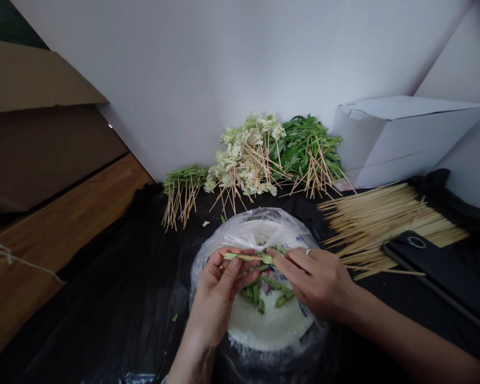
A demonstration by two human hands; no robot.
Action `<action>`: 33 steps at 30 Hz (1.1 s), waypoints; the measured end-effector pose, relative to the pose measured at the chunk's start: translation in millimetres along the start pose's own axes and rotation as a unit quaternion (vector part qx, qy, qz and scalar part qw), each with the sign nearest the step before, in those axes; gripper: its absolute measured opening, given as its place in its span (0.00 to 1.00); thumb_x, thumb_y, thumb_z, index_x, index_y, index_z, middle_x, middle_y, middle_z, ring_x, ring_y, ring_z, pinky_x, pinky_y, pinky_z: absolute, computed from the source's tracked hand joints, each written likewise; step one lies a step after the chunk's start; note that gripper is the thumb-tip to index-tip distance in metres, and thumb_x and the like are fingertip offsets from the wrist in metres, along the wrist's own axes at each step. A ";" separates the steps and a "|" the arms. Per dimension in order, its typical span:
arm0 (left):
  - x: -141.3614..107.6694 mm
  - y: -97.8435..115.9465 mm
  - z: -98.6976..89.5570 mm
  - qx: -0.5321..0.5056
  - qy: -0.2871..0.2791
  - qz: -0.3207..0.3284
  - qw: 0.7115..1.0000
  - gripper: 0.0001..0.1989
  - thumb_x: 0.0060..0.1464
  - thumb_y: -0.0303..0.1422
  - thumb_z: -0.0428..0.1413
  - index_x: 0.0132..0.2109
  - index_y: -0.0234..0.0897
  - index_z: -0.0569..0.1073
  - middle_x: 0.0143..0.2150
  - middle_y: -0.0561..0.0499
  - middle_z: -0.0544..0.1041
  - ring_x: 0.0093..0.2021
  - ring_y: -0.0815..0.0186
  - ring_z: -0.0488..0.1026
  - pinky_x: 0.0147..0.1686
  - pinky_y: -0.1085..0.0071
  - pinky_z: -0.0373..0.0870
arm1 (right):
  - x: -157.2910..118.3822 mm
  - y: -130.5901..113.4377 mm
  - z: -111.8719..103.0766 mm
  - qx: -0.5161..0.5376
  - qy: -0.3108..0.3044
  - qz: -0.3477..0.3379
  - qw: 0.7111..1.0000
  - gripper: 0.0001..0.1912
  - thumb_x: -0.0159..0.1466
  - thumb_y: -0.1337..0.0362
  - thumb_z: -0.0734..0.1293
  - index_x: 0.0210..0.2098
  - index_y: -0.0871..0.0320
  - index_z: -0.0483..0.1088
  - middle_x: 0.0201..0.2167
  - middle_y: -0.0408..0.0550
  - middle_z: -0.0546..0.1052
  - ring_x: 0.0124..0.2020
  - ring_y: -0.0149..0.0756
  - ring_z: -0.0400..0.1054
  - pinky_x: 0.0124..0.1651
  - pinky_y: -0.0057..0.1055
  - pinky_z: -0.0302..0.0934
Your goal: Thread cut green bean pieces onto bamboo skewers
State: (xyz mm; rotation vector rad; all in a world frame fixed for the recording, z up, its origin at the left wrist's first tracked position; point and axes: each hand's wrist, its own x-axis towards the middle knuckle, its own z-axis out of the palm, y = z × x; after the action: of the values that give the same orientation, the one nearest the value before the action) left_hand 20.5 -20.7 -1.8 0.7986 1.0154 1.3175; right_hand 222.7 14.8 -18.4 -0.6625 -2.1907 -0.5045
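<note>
Pale green between two hands: holding a strip of vegetable (268,259) above a round, plastic-covered top (260,332), with a narrow, pinching grip of the left hand (218,285) at one end and an equally narrow grip of the right hand (320,280) at the other. Also showing a thin brownish length (248,257) between the fingertips, perhaps being a skewer, but not allowing to tell for sure. Seemingly joining the strip with this length. For good work, probably needing to steady the left end, to push slowly along the middle, and to leave the fingertips out of the line of the point. If pressing too hard, possibly risking to split the soft flesh.

Below, seeing cut green pods (256,293) lying loose on the round top. Around it, finding a black plastic sheet (144,298), somewhat wrinkled, and at the left a wooden floor (84,205). Near the white wall (176,69), noticing three skewered heaps in a row: green stems (186,175), pale cabbage-like leaves (232,162), dark leafy greens (300,138). At the right, observing a spread of bare skewers (372,218), with a dark smartphone (444,277) resting partly upon it, and behind, a white box (416,141). At the far left, seeing a brown cardboard box (44,154).
</note>
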 end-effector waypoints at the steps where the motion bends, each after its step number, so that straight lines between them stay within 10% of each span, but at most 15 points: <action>1: 0.0 -0.5 -0.2 0.001 0.002 0.006 1.000 0.09 0.55 0.35 0.63 0.41 0.37 0.75 0.43 0.46 0.81 0.43 0.61 0.79 0.45 0.64 0.77 | -0.2 0.0 -0.2 0.000 0.001 0.000 1.000 0.17 0.66 0.75 0.58 0.51 0.66 0.72 0.26 0.45 0.72 0.24 0.34 0.60 0.27 0.33 0.51; 17: -4.7 -4.4 -11.5 0.094 0.025 0.032 0.995 0.10 0.57 0.38 0.61 0.42 0.39 0.82 0.53 0.48 0.80 0.46 0.64 0.78 0.49 0.72 0.74 | -2.3 0.8 -0.7 -0.014 -0.012 -0.010 1.000 0.18 0.65 0.75 0.58 0.52 0.66 0.71 0.27 0.45 0.71 0.25 0.33 0.61 0.27 0.33 0.54; 33: -1.1 -7.3 -10.6 0.075 0.067 0.018 0.995 0.11 0.46 0.39 0.69 0.38 0.41 0.84 0.41 0.50 0.84 0.38 0.67 0.78 0.43 0.73 0.74 | -1.5 1.6 -3.6 -0.017 -0.010 -0.023 1.000 0.17 0.65 0.75 0.60 0.51 0.68 0.71 0.26 0.45 0.72 0.26 0.33 0.63 0.28 0.34 0.53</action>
State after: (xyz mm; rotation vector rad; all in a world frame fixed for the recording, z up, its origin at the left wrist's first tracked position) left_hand 13.6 -23.5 -12.3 0.8539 1.2217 1.3513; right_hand 226.5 13.6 -17.1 -0.6398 -2.2235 -0.5624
